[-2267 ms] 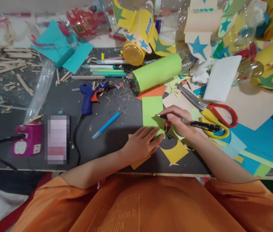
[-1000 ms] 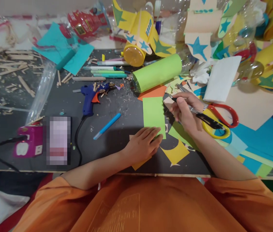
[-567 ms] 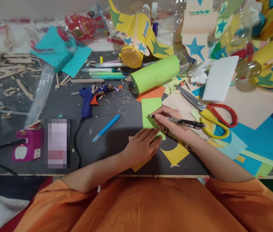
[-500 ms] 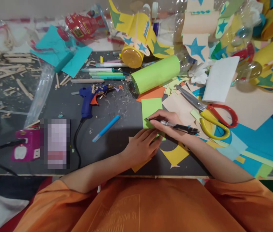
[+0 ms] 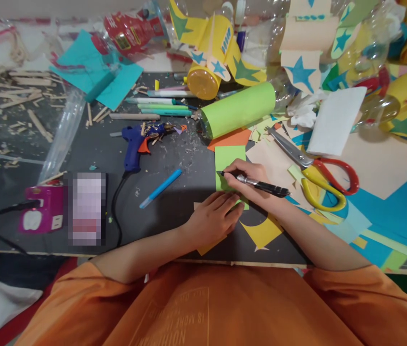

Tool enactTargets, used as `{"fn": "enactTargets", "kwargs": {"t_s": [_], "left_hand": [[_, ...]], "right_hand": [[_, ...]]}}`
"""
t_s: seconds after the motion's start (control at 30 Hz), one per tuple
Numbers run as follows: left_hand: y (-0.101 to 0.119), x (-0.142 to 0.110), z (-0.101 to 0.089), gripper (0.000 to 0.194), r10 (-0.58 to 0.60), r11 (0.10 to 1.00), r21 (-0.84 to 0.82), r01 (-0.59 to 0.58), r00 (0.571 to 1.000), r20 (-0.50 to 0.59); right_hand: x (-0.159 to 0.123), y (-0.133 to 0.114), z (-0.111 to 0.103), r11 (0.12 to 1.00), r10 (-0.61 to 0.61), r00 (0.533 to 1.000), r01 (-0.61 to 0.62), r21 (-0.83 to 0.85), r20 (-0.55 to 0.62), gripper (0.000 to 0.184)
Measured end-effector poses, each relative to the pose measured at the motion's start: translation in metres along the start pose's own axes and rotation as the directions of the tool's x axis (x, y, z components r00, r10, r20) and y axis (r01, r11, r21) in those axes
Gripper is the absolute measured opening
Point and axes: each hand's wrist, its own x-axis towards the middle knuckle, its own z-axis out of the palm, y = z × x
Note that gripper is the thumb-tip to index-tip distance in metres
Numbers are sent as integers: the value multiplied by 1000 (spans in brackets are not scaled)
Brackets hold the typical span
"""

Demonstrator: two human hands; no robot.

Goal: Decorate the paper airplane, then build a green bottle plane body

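Note:
A black and silver pen [image 5: 261,185] is pinched in my right hand [image 5: 248,175], its tip on a piece of light green paper [image 5: 229,156]. My left hand [image 5: 215,217] lies flat with fingers stretched over the lower part of that paper. Under and beside it are yellow paper scraps [image 5: 263,233]. To the right, scissors [image 5: 306,166] with one red and one yellow handle loop lie partly spread on beige paper. A bottle wrapped in green paper [image 5: 241,110] rests on its side beyond the paper.
A blue glue gun [image 5: 133,146] with a black cord and a blue marker [image 5: 160,188] lie to the left. A blurred-out phone [image 5: 87,209] sits beside a magenta power adapter [image 5: 41,210]. Wood sticks [image 5: 26,96] are scattered far left. Decorated bottles [image 5: 206,57] stand at the back.
The view has shifted slightly, so the table items appear a little to the right. The pen has tilted a little in my right hand, its tip still at the green paper. My left hand stays put.

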Motion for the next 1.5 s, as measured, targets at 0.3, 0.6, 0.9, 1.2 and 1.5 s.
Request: {"fn": "enactTargets", "kwargs": {"t_s": [0.3, 0.6, 0.9, 1.2, 1.5], "left_hand": [[0, -3, 3, 26, -6, 1000, -3, 6, 999, 34], [-2, -4, 4, 28, -2, 998, -60, 5, 999, 42], [-1, -3, 5, 26, -11, 998, -54, 13, 999, 33], [-2, -4, 6, 26, -6, 1000, -21, 7, 999, 52], [-2, 1, 2, 22, 5, 1000, 11, -5, 1000, -7]], "right_hand": [[1, 1, -2, 1000, -15, 998, 14, 13, 60, 14], [1, -2, -3, 999, -46, 996, 48, -20, 71, 16], [0, 0, -1, 998, -45, 998, 47, -33, 45, 14], [0, 6, 1, 998, -36, 999, 37, -44, 30, 15], [-1, 4, 0, 999, -29, 999, 28, -37, -27, 17]]}}
